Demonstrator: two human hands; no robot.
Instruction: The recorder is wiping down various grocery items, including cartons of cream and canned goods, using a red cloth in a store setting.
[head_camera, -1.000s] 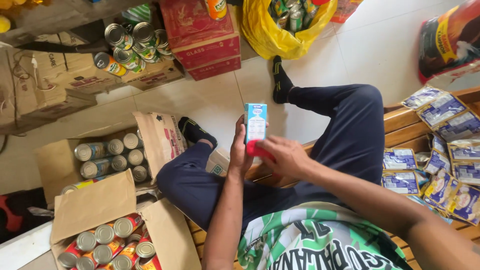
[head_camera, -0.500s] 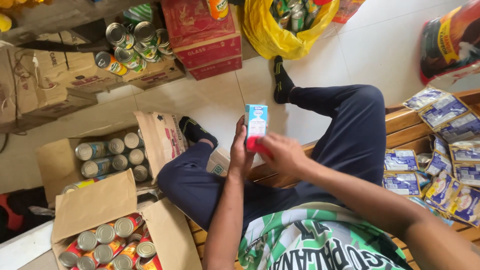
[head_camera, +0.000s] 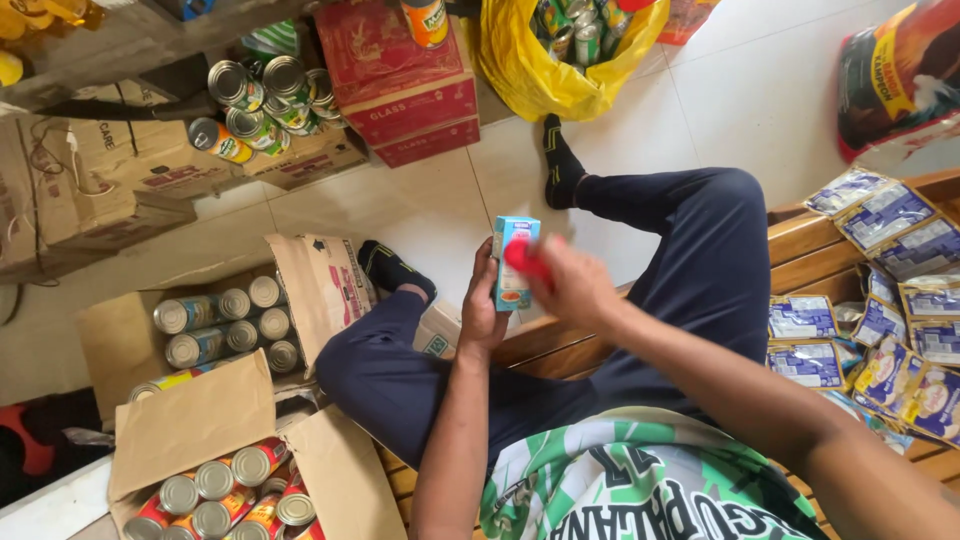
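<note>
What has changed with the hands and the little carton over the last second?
Very little. The right hand with its small red object has slid up the face of the blue carton. The left hand keeps the carton upright in the same spot. The open boxes of cans lie as before.

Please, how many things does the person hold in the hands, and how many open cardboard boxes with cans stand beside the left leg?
Blue carton, in left hand: 1
Red object, in right hand: 1
Open boxes with cans, upper box and lower box: 2
Total: 4
</note>
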